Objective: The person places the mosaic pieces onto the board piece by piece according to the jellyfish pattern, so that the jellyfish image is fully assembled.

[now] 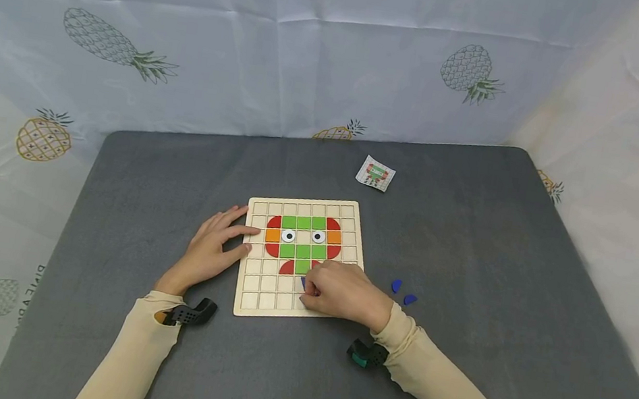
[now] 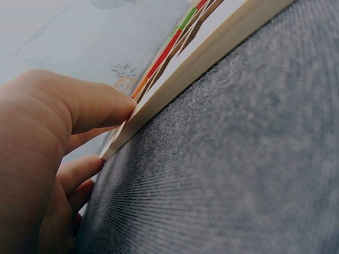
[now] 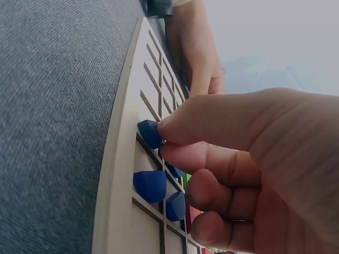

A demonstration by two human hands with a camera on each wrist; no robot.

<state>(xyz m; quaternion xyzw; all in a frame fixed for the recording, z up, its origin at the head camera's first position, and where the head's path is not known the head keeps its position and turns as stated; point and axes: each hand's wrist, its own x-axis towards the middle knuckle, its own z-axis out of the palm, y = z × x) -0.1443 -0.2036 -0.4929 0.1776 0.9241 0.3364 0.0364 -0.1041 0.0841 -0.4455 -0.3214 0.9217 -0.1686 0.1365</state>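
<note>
A wooden grid board (image 1: 249, 301) lies on the table, carrying green squares (image 1: 304, 222), orange squares (image 1: 273, 235), red quarter-round pieces (image 1: 287, 267) and two eye pieces (image 1: 318, 235). My left hand (image 1: 206, 253) rests at the board's left edge, fingers spread and fairly straight, thumb (image 2: 114, 106) touching the rim. Over the near rows, my right hand (image 1: 346, 292) pinches a small blue piece (image 3: 150, 133) between thumb and index finger, right at a square by the near edge. Other blue pieces (image 3: 150, 186) sit in squares beside it, mostly hidden from the head view by the hand.
Two loose blue pieces (image 1: 410, 299) lie on the grey tabletop (image 1: 472, 248) to the right of the board. A small picture card (image 1: 376, 174) with a matching coloured pattern lies behind the board. A pineapple-print cloth (image 1: 287, 79) hangs beyond the table's far edge.
</note>
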